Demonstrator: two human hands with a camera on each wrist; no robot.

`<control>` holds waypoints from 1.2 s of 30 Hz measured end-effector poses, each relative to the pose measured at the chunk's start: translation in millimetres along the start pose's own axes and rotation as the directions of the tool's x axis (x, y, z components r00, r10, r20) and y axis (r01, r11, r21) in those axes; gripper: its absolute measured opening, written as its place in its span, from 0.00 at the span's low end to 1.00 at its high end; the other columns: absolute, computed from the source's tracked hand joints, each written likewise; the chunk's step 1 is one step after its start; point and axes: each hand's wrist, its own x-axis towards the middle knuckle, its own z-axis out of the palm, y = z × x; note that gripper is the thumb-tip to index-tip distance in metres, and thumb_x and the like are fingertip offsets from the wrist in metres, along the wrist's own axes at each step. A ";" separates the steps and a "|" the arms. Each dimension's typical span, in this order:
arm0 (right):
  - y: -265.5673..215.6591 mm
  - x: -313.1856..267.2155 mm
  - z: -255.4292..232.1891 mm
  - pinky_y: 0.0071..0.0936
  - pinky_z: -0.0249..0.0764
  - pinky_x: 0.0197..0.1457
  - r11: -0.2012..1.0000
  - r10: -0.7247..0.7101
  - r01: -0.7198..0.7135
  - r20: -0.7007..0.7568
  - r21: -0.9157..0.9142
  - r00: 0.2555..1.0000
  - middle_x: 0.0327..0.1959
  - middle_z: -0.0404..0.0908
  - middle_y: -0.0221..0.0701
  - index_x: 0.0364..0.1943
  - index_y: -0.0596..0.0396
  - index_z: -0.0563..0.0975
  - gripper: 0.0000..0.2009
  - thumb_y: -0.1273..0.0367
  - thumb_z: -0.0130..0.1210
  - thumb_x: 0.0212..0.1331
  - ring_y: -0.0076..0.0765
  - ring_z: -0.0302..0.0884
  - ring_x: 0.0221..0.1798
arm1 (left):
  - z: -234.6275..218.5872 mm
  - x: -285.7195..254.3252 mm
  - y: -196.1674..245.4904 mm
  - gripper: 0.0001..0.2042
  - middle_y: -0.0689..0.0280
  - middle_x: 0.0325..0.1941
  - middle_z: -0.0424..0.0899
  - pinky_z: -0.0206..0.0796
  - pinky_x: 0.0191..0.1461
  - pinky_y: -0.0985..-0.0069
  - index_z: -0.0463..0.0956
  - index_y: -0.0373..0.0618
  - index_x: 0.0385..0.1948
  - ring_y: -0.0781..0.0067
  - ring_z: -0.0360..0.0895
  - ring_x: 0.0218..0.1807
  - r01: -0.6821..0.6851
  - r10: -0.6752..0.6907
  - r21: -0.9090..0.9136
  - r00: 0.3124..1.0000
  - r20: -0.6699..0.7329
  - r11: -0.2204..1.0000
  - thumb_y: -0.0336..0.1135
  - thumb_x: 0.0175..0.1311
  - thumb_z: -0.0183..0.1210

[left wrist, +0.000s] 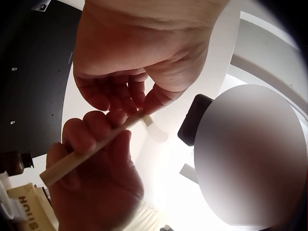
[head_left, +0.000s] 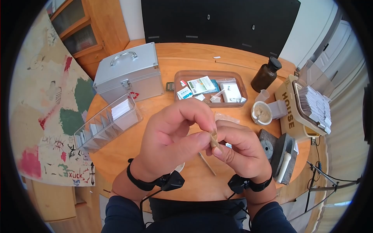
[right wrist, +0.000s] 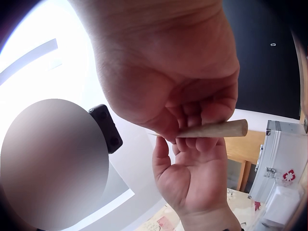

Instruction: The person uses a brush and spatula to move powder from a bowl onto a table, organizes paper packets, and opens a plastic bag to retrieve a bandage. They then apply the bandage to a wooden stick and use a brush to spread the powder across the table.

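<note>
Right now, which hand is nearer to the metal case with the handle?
The left. The left hand is right of the metal case, on the person's side; the right hand is farther right, past the left hand.

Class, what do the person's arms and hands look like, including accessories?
The hands are bare. Dark navy sleeves leave the forearms uncovered. Each wrist wears a black strap and small black device, with thin dark cables nearby.

Navy sleeves (head_left: 121, 213), black wrist straps (head_left: 136, 180) with chunky black camera pods (head_left: 173, 181), thin dark cables (head_left: 142, 204); bottoms (head_left: 167, 206) look blackish, hard to tell.
</note>
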 end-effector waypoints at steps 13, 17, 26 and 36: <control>-3.5 -1.8 1.0 0.22 0.67 0.36 0.988 0.076 -0.075 -0.002 0.133 0.997 0.32 0.75 0.34 0.36 0.62 0.76 0.04 0.76 0.50 0.62 0.29 0.71 0.32 | -10.6 4.8 -6.7 0.05 0.62 0.37 0.75 0.65 0.43 0.76 0.78 0.40 0.35 0.71 0.71 0.40 -0.019 0.019 0.002 0.996 0.084 1.000 0.26 0.59 0.59; -1.1 -3.0 2.2 0.22 0.66 0.36 0.981 0.104 -0.097 -0.030 0.169 0.994 0.32 0.75 0.33 0.37 0.62 0.77 0.05 0.76 0.50 0.63 0.28 0.71 0.33 | -12.0 3.2 -3.9 0.06 0.61 0.37 0.77 0.66 0.41 0.76 0.78 0.38 0.38 0.71 0.73 0.39 -0.084 0.068 0.145 0.991 0.113 0.986 0.27 0.60 0.60; -1.1 -4.1 2.7 0.23 0.61 0.31 0.998 0.055 -0.060 -0.155 -0.025 0.986 0.28 0.72 0.31 0.37 0.61 0.78 0.05 0.75 0.52 0.60 0.27 0.65 0.27 | -12.1 0.9 -4.4 0.07 0.58 0.38 0.79 0.69 0.41 0.77 0.78 0.35 0.38 0.70 0.76 0.39 -0.113 0.113 0.267 0.993 0.017 0.957 0.26 0.60 0.60; -4.4 -2.0 2.3 0.26 0.61 0.30 0.985 -0.043 0.006 -0.211 -0.172 0.977 0.25 0.72 0.33 0.36 0.60 0.79 0.05 0.75 0.54 0.58 0.32 0.66 0.26 | -8.6 1.0 3.3 0.06 0.58 0.34 0.82 0.67 0.40 0.75 0.80 0.37 0.36 0.68 0.76 0.38 -0.232 0.254 0.579 0.966 0.045 0.782 0.24 0.57 0.62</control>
